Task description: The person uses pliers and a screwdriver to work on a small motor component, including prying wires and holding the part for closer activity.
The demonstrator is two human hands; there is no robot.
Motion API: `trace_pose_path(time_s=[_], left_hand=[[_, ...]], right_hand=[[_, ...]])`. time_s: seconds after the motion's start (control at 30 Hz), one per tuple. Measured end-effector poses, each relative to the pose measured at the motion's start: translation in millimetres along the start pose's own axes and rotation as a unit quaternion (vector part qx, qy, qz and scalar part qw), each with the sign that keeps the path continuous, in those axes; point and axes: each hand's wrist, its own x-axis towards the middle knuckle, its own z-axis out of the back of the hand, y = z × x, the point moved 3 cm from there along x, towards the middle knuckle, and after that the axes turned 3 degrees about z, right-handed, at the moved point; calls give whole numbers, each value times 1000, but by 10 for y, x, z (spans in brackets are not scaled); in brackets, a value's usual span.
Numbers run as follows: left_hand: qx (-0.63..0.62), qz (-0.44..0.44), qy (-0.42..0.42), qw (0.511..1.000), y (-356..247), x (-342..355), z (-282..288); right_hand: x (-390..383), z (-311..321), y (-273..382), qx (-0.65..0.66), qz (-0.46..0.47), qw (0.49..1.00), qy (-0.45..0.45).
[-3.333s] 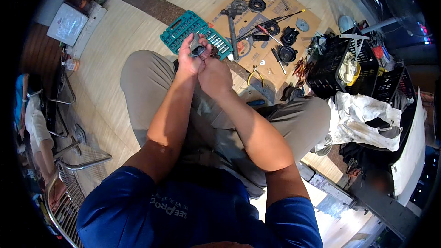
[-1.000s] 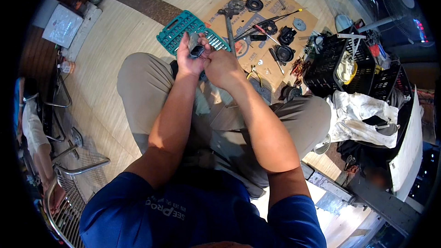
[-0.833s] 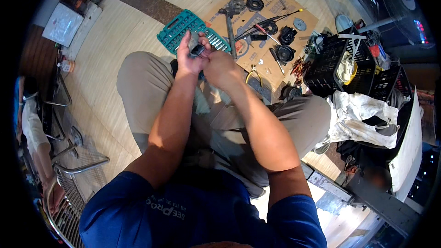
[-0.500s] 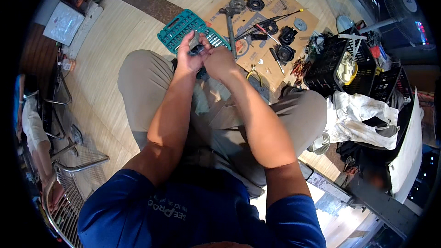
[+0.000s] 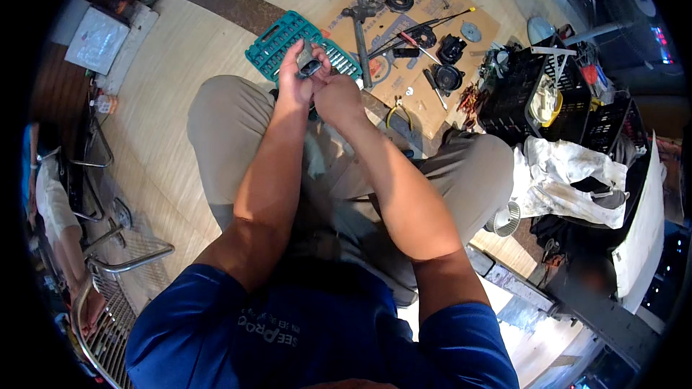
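Note:
My left hand (image 5: 295,81) is closed round a grey metal part (image 5: 308,57) with a dark hollow at its lower end. My right hand (image 5: 338,101) is pressed up beside it, fingers curled in at the part's lower side; what they grip is hidden. Both hands are above my crossed legs. Just beyond them lies an open teal socket case (image 5: 274,47), partly covered by my fingers. Right of that, a grey hammer-shaped metal piece (image 5: 362,50), black round housings (image 5: 448,79), a screwdriver (image 5: 418,49) and yellow-handled pliers (image 5: 398,112) lie on cardboard (image 5: 468,101).
Black crates (image 5: 519,94) with loose items stand at the right, beside a standing fan (image 5: 633,1) and white cloth (image 5: 548,173). A small cylindrical wheel (image 5: 508,220) is by my right knee. At the left are a metal chair (image 5: 130,263) and what looks like another person's leg (image 5: 61,209).
Both hands, still together on the grey part, sit slightly higher in the picture than before, with small shifts of the fingers. The surrounding objects look unchanged.

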Motion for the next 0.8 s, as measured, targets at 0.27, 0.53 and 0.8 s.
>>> trace_pose_path(time_s=[0.27, 0.53, 0.8], left_hand=[[28, -64, -20, 997, -98, 20, 120], [29, -79, -2, 996, -110, -22, 123], [-16, -38, -33, 999, -113, 0, 157]], right_hand=[[-75, -34, 158, 45, -54, 997, -28], [-71, -64, 155, 55, -60, 995, -49], [-126, 7, 193, 32, -117, 992, -20]])
